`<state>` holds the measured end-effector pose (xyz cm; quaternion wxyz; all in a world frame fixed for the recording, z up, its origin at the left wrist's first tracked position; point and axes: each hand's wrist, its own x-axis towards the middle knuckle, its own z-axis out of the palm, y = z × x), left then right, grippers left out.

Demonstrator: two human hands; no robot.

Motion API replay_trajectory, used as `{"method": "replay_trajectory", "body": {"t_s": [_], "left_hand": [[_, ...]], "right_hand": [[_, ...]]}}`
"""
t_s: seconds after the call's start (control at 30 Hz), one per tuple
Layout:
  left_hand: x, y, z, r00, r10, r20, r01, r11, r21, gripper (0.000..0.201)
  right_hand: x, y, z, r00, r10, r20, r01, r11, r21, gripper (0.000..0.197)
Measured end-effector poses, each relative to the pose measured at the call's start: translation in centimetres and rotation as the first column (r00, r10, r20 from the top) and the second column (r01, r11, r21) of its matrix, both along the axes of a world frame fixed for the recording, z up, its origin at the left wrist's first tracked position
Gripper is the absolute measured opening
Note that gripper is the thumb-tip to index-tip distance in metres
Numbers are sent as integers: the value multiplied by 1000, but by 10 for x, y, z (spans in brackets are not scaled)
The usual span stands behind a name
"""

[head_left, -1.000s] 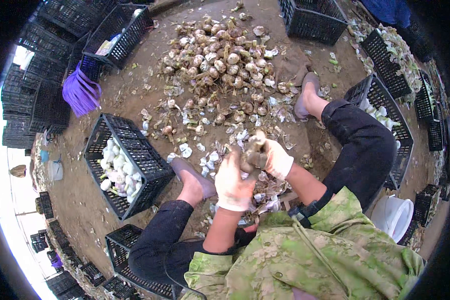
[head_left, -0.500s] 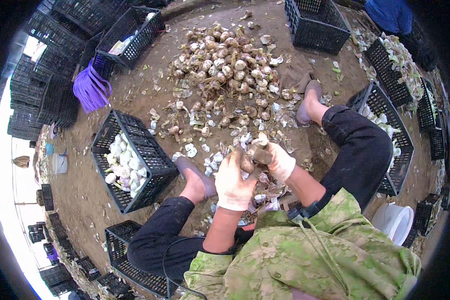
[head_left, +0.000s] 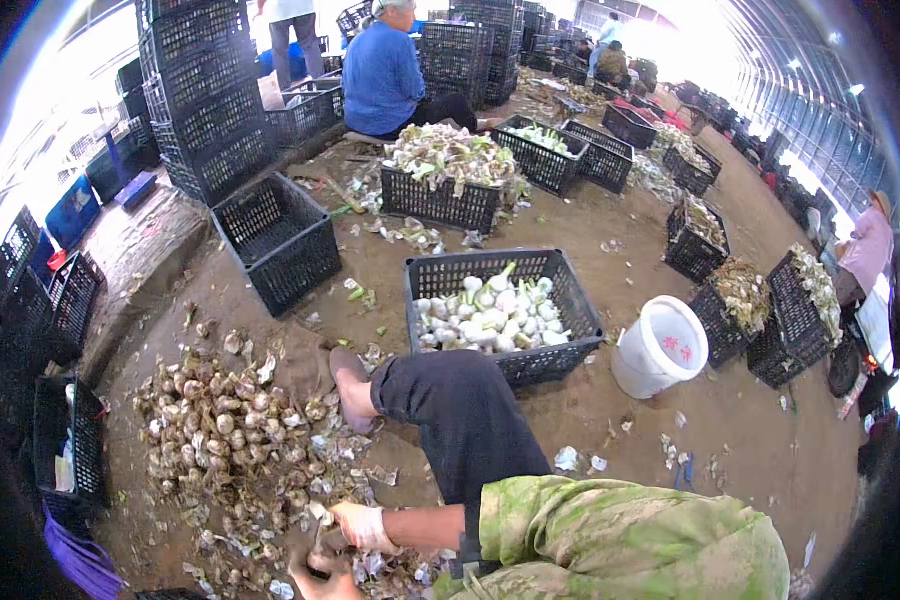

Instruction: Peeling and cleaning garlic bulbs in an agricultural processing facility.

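Note:
At the lower edge, my right hand in a pale, soiled glove has its fingers closed around something I cannot make out. A pale blunt end shows at its fingertips. Close beneath it my left hand, partly cut off by the picture's edge, is curled around what looks like a brownish garlic bulb, mostly hidden and blurred. The hands are close together above loose skins. Left of them lies a heap of untrimmed garlic bulbs. Beyond my right knee a black crate holds cleaned white garlic bulbs.
A white bucket stands right of that crate. Another black crate sits behind the heap. Farther off are a crate of peelings, a seated person in blue and stacked crates. Purple strips lie lower left.
The view has swung to the right, so the heap and my hands now appear farther left and lower. My hands stay close together. The left crate of white garlic has left the picture.

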<state>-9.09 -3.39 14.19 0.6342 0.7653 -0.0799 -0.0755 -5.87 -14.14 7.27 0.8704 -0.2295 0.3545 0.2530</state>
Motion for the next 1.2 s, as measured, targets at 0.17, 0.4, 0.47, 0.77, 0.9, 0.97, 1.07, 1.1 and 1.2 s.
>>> {"method": "replay_trajectory", "body": {"t_s": [0.17,0.4,0.47,0.77,0.9,0.97,1.07,1.1,1.2], "left_hand": [[-3,13,-38,720,87,-689,-613,543,-573,42],[-12,45,-15,876,97,-473,-427,611,-666,36],[-17,43,-7,925,133,-357,-345,692,-635,40],[-25,26,-5,902,25,431,-179,931,319,58],[-27,26,-6,958,96,269,-131,984,117,53],[-28,27,-11,992,107,-68,-120,967,-226,50],[-31,29,-19,957,92,-274,-234,805,-546,37],[-31,31,-22,936,83,-343,-287,745,-602,37],[-30,32,-27,875,-50,-482,-396,501,-770,32]], "right_hand": [[-36,-36,12,964,252,85,-182,857,-482,15],[-32,-26,42,680,643,351,-258,659,-707,29],[-28,-18,53,589,716,374,4,461,-888,42],[-35,-21,38,753,270,601,-40,929,-367,21],[-33,-24,41,690,411,595,-82,862,-500,25],[-32,-22,44,759,374,534,-151,898,-413,28],[-33,-18,44,948,109,300,-123,992,30,27],[-37,-18,44,640,564,522,-103,736,-669,27],[-42,-15,41,733,285,618,-99,943,-317,19]]}}
